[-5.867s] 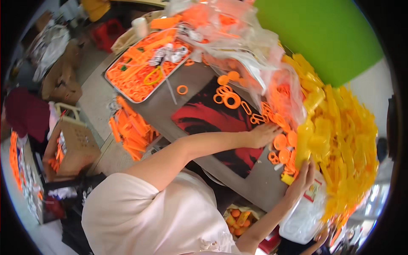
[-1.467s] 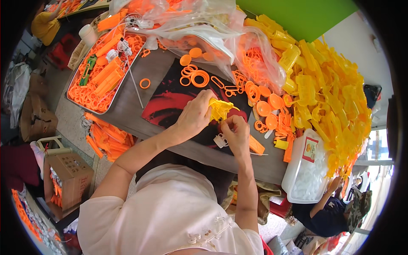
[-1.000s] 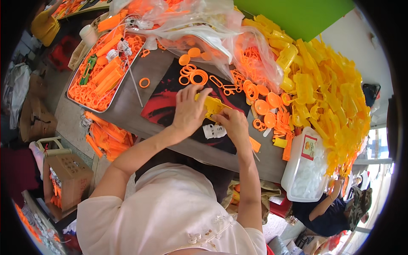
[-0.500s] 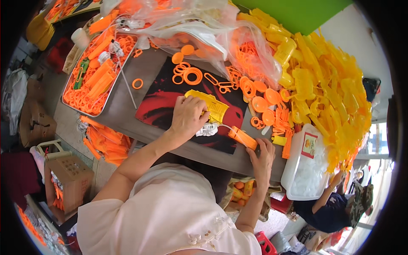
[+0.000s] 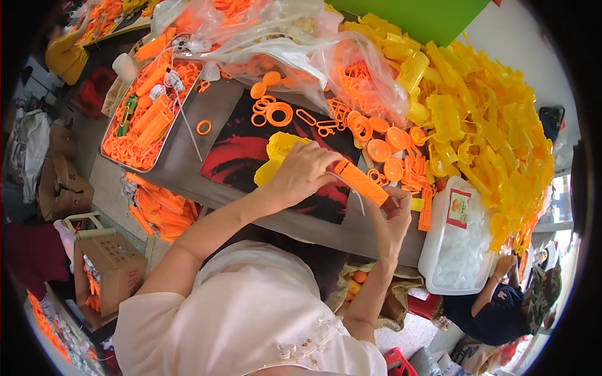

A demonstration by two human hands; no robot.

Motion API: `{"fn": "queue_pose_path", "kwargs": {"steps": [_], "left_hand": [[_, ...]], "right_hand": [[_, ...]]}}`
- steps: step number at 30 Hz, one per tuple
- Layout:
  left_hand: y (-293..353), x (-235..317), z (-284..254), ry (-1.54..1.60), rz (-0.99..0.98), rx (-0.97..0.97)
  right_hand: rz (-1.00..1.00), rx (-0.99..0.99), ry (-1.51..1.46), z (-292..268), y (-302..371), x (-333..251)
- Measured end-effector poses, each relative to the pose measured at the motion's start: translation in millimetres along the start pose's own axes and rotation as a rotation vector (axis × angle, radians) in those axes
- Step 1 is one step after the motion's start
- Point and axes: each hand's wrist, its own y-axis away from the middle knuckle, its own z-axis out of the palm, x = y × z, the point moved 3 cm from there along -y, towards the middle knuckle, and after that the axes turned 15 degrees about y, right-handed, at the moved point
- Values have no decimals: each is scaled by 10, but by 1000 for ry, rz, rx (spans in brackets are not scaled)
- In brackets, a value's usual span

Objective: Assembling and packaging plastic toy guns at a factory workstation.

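Observation:
An orange rectangular plastic piece (image 5: 362,182) is held above the table's near edge, slanting down to the right. My left hand (image 5: 302,174) pinches its upper left end, and my right hand (image 5: 392,216) has fingers and thumb closed on its lower right end. A thin white cord (image 5: 359,202) hangs below the piece, close to my left fingers. Left of my left hand, yellow plastic shell parts (image 5: 274,155) lie on the black and red mat (image 5: 226,156); my hand partly covers them. The white bundle seen earlier is not visible now.
A metal tray (image 5: 160,150) of orange parts stands at the left. Orange rings (image 5: 279,114) and discs lie beyond the mat. Clear bags (image 5: 295,53) sit at the back, a yellow parts heap (image 5: 464,119) and white tub (image 5: 428,266) at the right. Another person (image 5: 489,307) works at lower right.
My left hand has left the yellow shell and moved right onto the orange piece. Both hands have raised the piece off the mat. The yellow shell now lies loose on the mat.

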Motion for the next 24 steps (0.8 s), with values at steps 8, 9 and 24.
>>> {"fn": "queue_pose_path", "kwargs": {"steps": [8, 9, 24], "left_hand": [[352, 36, 51, 48, 140, -29], [353, 91, 105, -8, 239, -154], [728, -33, -541, 652, -589, 291]], "right_hand": [[173, 93, -217, 228, 46, 72], [186, 122, -263, 296, 47, 48], [-442, 201, 483, 953, 411, -237]]}}
